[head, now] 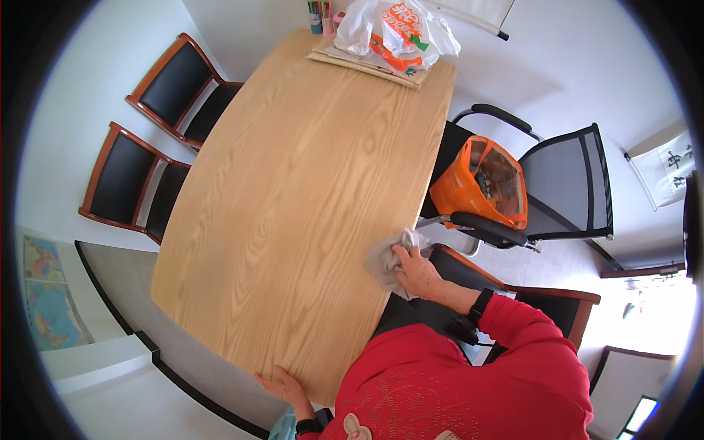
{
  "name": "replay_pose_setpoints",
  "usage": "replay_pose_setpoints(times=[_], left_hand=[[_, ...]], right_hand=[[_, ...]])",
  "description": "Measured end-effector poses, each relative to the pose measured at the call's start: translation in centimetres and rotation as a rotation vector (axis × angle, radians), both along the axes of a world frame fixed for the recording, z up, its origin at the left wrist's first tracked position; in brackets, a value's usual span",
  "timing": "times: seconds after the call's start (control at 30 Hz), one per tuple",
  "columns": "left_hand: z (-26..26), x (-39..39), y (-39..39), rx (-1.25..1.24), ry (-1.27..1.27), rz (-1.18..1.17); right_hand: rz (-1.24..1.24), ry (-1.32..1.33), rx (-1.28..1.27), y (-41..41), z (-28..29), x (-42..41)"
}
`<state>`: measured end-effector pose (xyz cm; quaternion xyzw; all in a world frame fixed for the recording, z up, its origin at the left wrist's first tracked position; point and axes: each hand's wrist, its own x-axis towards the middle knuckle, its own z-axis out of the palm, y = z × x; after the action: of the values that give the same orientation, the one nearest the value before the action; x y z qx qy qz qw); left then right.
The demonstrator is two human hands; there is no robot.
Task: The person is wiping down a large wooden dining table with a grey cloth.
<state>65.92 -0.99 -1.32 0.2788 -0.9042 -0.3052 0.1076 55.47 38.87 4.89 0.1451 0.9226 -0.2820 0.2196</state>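
Observation:
My right hand (pixel 419 273) grips a crumpled light grey cloth (pixel 389 265) at the right edge of the wooden table (pixel 286 192). Part of the cloth lies on the tabletop and part hangs over the edge. My left hand (pixel 286 386) rests on the near end of the table with its fingers spread and nothing in it. Both wrists wear black bands, below red sleeves.
A white plastic bag (pixel 396 33) lies on stacked cardboard (pixel 368 67) at the far end, beside pen holders (pixel 320 23). An orange bag (pixel 467 187) sits on a black mesh office chair (pixel 566 181) at right. Wooden chairs (pixel 176 82) line the left side.

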Motion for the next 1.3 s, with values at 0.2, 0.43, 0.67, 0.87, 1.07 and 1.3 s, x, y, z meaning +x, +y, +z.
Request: replay_pose_setpoints(times=[0.2,0.43,0.67,0.87,1.07,1.3], left_hand=[[0.5,0.0,0.3,-0.031,-0.07,0.014],[0.0,0.0,-0.1,0.047,-0.019,0.085],[-3.2,1.4,-2.1,0.023,-0.215,0.288],[-1.4,-0.1,0.1,-0.308,-0.439,0.384],[1.4,-3.9,3.6,-0.235,-0.473,0.561],[-7.5,1.9,-2.9,-1.387,-0.953,0.013]], right_hand=[[0.231,0.33,-0.486,-1.4,3.6,-3.6],[1.048,0.596,0.022,-2.7,3.8,-10.1],[1.299,0.822,-0.214,-4.8,-5.1,-13.4],[1.234,0.825,-0.167,-1.1,-5.7,-20.2],[0.527,0.723,0.301,10.8,-5.6,-32.3],[-0.06,0.559,0.508,14.3,-5.1,-40.8]])
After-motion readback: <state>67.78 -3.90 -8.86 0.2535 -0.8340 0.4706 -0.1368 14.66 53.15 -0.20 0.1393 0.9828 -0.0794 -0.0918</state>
